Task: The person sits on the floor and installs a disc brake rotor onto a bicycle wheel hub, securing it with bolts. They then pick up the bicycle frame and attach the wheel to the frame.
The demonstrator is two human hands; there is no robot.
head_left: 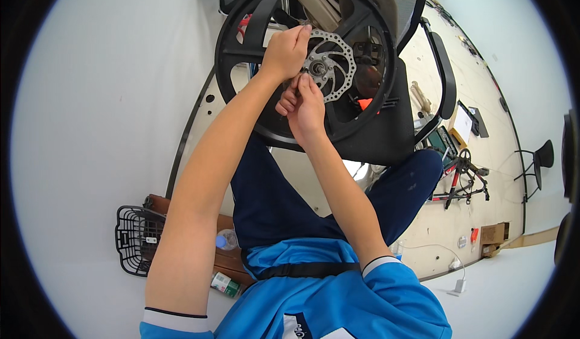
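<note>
Head view: the black wheel [264,16] leans over the seat of a black office chair [377,141], above the person's knees, with a drilled metal brake disc [347,52] around its hub [318,68]. The left hand [285,54] is curled nearly into a fist at the disc's left edge; what it encloses I cannot tell. The right hand [305,106] has thumb and forefinger pressed together just below the hub (whatever sits between the tips is too small to make out), its other fingers curled. I judge the wheel stiff and fairly heavy, best held by its rim or broad spokes; the disc looks thin, rigid and easily bent, with a face better left untouched by greasy fingers. Counted: one wheel, one disc, two hands, two chairs including a far one [545,153], one red-and-black bicycle frame [454,185], one wire basket [124,230], one blue-capped bottle [226,240] and one green-and-white container [225,284].
</note>
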